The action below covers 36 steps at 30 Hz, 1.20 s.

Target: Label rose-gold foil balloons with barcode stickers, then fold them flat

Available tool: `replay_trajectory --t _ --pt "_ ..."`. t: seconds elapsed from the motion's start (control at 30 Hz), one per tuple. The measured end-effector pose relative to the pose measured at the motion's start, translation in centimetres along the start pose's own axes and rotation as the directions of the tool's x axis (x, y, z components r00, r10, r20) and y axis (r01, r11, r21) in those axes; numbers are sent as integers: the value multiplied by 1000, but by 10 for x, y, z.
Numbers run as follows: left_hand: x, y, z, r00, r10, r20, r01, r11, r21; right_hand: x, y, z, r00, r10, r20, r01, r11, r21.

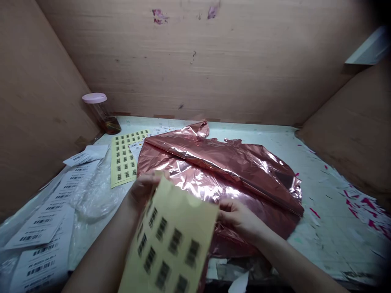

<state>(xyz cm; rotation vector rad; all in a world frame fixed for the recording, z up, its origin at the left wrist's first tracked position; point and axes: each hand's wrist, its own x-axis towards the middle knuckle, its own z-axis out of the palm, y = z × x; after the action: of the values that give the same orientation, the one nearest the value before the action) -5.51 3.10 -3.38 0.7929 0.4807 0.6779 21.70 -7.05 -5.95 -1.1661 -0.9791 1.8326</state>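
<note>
A yellow sheet of barcode stickers [171, 240] is held up at six o'clock, blurred by nearness. The left hand [143, 191] grips its top corner, fingers curled around the edge. The right hand [236, 217], at the sheet's three o'clock edge, pinches it with fingers close together. Behind lies a rose-gold foil balloon [220, 171], flat on the table [308, 211]. At ten o'clock sits another sticker sheet [124, 158].

The balloon [220, 171] is crinkled pink metallic foil, very glossy. The label sheet [171, 240] in the left hand [143, 189] is matt yellowish paper. The walls [214, 61] look like rough, dull cardboard. The jar [102, 114] is clear plastic with a smooth pink lid.
</note>
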Motion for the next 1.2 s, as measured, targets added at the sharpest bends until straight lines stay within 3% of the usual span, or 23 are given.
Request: replay_trajectory --t 0.07,0.13,0.2,0.27,0.33,0.4,0.47,0.53,0.63,0.7,0.8,0.93,1.2 --pt "5 -9 9 978 -114 176 113 993 16 8 -13 -4 997 -64 -45 63 997 -36" --pt "10 -17 19 902 -259 345 245 966 83 21 -33 -12 978 -161 -131 148 983 -106" --pt "14 -23 27 824 -365 433 316 931 185 39 -59 -26 955 -230 -188 197 964 -181" --pt "17 -23 30 797 -392 460 305 918 253 55 -84 -40 958 -223 -178 182 958 -220" --pt "17 -20 30 828 -326 456 234 940 247 66 -101 -47 977 -181 -112 153 963 -223" --pt "15 -15 29 897 -174 406 118 980 160 66 -104 -41 986 -161 -30 151 965 -214" --pt "13 -12 28 941 -50 334 17 995 102 59 -96 -26 986 -167 10 166 971 -173" --pt "12 -13 31 955 -34 293 -4 992 129 49 -81 -10 987 -157 -30 152 979 -134" --pt "13 -16 38 962 -113 248 40 960 279 32 -68 3 986 -120 -112 109 989 -99" --pt "15 -16 44 965 -125 231 18 908 419 22 -68 3 996 -81 -50 77 994 -73" --pt "15 -11 51 941 -108 322 -98 822 561 9 -75 -1 997 -39 70 45 995 -85" --pt "13 -6 55 899 -82 431 -204 792 576 0 -75 0 995 -97 -7 96 991 -88" --pt "13 -5 51 882 -101 461 -170 843 511 0 -64 17 981 -94 -170 108 991 74"
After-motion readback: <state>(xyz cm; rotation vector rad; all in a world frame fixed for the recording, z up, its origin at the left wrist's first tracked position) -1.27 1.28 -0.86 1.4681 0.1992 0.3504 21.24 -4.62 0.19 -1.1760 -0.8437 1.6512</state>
